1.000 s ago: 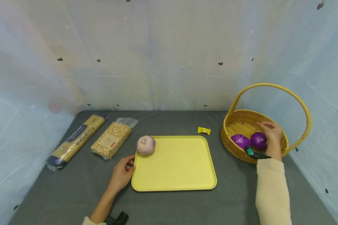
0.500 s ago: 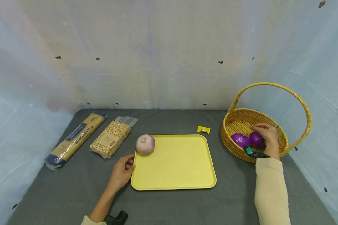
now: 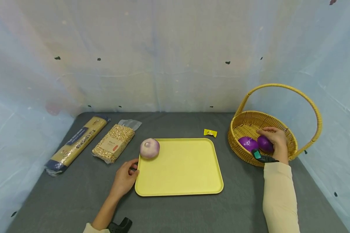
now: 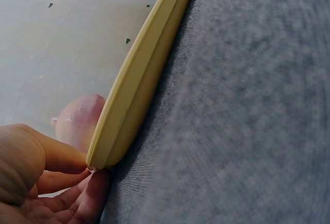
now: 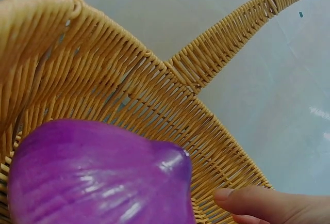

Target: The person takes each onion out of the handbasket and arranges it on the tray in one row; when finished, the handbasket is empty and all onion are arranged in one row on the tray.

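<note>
In the head view my left hand (image 3: pixel 124 178) pinches the left rim of the yellow tray (image 3: pixel 180 174). The left wrist view shows fingers above and below the tray's edge (image 4: pixel 124 105). On the tray's far left corner sits a pale purple-white onion (image 3: pixel 149 148). My right hand (image 3: pixel 275 138) reaches into the wicker basket (image 3: pixel 239 154), curved over the right one of two dark purple onions (image 3: pixel 264 144); the other purple onion (image 3: pixel 248 143) lies to its left. A fingertip (image 5: pixel 227 195) appears beside a purple onion (image 5: pixel 98 177) in the right wrist view. Any grip there is hidden.
A yellow wrapped candy (image 3: pixel 210 133) lies behind the tray's right corner. At the left are a spaghetti pack (image 3: pixel 78 144) and a clear bag of yellow kernels (image 3: pixel 115 142). The basket's tall handle (image 3: pixel 280 85) arches above the right hand.
My right hand has moved a little left over the right purple onion, which now looks slightly tilted. My left hand stays on the tray's rim.
</note>
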Demonstrator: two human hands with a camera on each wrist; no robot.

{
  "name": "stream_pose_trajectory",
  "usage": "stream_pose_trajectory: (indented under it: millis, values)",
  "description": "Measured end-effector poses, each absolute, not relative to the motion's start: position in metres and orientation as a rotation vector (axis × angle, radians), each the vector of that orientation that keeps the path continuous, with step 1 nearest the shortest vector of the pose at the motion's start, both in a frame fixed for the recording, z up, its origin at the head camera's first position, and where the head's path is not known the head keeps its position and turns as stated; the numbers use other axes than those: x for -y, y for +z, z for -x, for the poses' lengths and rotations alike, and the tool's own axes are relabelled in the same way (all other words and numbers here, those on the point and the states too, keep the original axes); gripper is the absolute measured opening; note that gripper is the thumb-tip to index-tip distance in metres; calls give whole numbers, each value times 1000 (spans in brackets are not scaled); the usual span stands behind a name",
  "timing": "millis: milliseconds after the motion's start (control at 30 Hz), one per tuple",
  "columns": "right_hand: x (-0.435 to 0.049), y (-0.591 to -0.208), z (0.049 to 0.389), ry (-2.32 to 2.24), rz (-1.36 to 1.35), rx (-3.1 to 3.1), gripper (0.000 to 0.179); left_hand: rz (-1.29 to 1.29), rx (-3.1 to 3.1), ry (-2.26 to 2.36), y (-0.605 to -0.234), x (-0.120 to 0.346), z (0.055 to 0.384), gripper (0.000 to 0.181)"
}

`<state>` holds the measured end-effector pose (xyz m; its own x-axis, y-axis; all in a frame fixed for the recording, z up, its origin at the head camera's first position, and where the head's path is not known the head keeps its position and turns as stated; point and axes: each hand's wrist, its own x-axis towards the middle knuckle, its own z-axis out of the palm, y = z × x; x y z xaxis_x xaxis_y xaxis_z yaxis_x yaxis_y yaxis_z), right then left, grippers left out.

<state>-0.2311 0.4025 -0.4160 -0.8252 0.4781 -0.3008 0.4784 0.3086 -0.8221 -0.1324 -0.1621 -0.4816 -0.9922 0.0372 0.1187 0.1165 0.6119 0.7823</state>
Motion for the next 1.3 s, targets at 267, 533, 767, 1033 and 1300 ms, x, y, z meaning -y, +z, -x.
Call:
stream_pose_trajectory:
  millis: [267,533,767,1033,1300]
  values:
    - [-404,-418,232,-1540,-891,-2537,42,126,2738,-1356,-480,162,133,40]
    - [-404,-419,230,-1464,-806,-2548,50,142,2727,-1342,-480,162,133,40]
    - [-405,-420,230,-1340,-701,-2538,71,138,2725,-1324,-481,162,133,40]
    - [-406,-419,229,-1279,-703,-2547,76,135,2732,-1343,-481,162,133,41]
    - [-402,-418,231,-1407,-795,-2608,64,126,2735,-1336,-481,162,132,40]
